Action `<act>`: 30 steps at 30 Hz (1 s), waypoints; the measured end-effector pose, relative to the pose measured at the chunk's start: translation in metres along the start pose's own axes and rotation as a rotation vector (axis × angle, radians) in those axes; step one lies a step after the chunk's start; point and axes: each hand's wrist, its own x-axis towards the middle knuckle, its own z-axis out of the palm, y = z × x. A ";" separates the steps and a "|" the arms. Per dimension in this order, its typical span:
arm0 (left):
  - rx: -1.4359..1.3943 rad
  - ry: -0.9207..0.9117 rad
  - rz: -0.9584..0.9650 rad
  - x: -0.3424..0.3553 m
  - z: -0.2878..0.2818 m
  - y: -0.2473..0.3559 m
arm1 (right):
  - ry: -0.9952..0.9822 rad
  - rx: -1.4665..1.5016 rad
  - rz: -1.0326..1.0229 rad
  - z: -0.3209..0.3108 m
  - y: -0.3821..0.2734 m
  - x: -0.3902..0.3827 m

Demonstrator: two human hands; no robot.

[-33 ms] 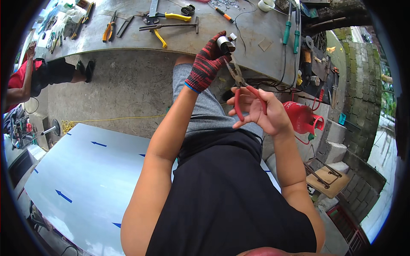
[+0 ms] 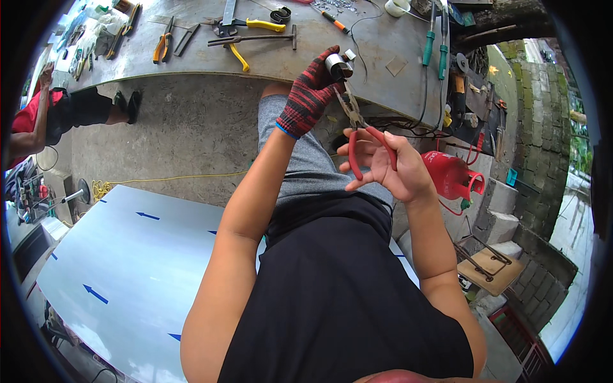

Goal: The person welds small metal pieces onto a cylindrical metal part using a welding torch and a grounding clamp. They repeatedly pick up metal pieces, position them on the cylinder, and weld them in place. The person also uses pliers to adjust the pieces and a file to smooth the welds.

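My left hand [image 2: 306,101], in a red-and-black striped knit glove, is closed on a short shiny metal ring [image 2: 334,66] with a small block-like fitting at its side. It is held up near the front edge of the workbench. Bare, my right hand [image 2: 402,171] holds long-nose pliers [image 2: 355,153] by their red handles, which are spread, with the fingers loosely around them. The jaws are parted and point up toward the ring, next to the gloved fingers. Whether a jaw touches the ring I cannot tell.
On the metal workbench [image 2: 191,64] lie orange-handled pliers [image 2: 164,43], a T-shaped bar [image 2: 255,40], yellow-handled snips [image 2: 265,25] and an orange screwdriver [image 2: 335,22]. A red gas cylinder [image 2: 447,173] stands at right. A pale sheet [image 2: 140,255] lies behind me. Another person [image 2: 38,121] is at left.
The pliers and my right fingers have shifted very slightly to the left. My left hand still holds the ring in nearly the same place.
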 end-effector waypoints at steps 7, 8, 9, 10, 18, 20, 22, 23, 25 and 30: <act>0.041 -0.035 -0.003 -0.003 0.009 0.012 | 0.038 -0.003 -0.002 0.003 0.003 0.002; 0.025 -0.036 0.000 -0.003 0.010 0.013 | 0.041 -0.014 -0.005 0.004 0.003 0.002; 0.009 -0.037 0.003 -0.003 0.011 0.014 | 0.045 -0.021 -0.008 0.004 0.003 0.002; -0.004 -0.048 0.010 -0.003 0.010 0.013 | 0.048 -0.028 -0.011 0.005 0.004 0.001; -0.014 -0.045 -0.033 -0.006 0.011 0.019 | 0.083 -0.050 -0.027 0.014 0.002 0.002; 0.000 -0.053 0.019 -0.006 0.011 0.016 | 0.078 -0.040 -0.024 0.013 0.003 0.003; 0.019 -0.065 0.050 -0.006 0.009 0.014 | 0.088 -0.057 -0.034 0.014 0.003 0.003; 0.029 -0.077 0.054 -0.006 0.009 0.014 | 0.095 -0.066 -0.039 0.015 0.003 0.002; 0.031 -0.087 0.057 -0.006 0.009 0.014 | 0.092 -0.074 -0.064 0.012 0.005 0.003; 0.050 -0.094 0.047 -0.006 0.010 0.015 | 0.139 -0.097 -0.101 0.017 0.009 0.006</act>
